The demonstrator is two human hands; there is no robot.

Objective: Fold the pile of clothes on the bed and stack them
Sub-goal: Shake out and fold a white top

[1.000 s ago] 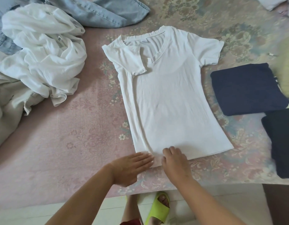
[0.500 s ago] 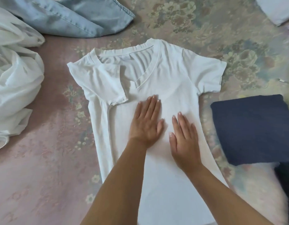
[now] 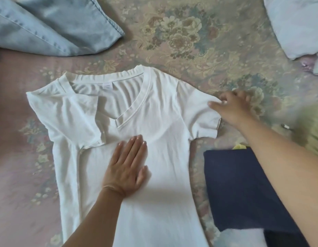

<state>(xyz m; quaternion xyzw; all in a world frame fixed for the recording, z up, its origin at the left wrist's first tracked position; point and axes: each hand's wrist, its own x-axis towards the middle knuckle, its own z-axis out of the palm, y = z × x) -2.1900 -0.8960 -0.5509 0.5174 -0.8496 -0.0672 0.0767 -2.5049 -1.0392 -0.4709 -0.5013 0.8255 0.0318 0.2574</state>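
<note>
Head view: your left hand (image 3: pixel 127 166) presses flat on the white shirt (image 3: pixel 165 139); your right hand (image 3: pixel 231 107) pinches its unfolded sleeve (image 3: pixel 199 113). Fold that sleeve inward next.

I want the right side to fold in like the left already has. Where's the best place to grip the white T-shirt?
Pinch the white T-shirt at its right sleeve's outer edge, coming from the right. That sleeve lies flat and spread, while the left one is already folded in.
</note>
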